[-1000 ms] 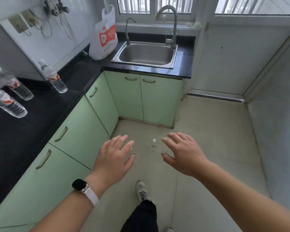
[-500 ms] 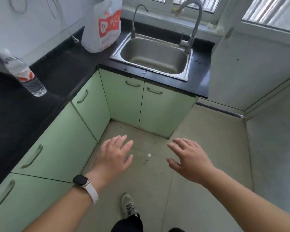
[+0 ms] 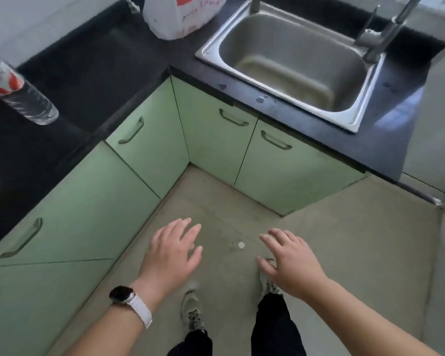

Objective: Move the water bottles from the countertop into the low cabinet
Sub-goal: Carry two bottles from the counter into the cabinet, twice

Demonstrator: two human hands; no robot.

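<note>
Beside the sink (image 3: 288, 60), a white bag (image 3: 175, 19) crowds the countertop (image 3: 93, 62).

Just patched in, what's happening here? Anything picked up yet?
Nothing is picked up yet. A person stands in the kitchen corner with the left hand and right hand both open and empty, held out over the floor. One water bottle stands on the black countertop at far left, untouched. The green cabinet doors in view are all shut. A white plastic bag sits beside the sink.
</note>
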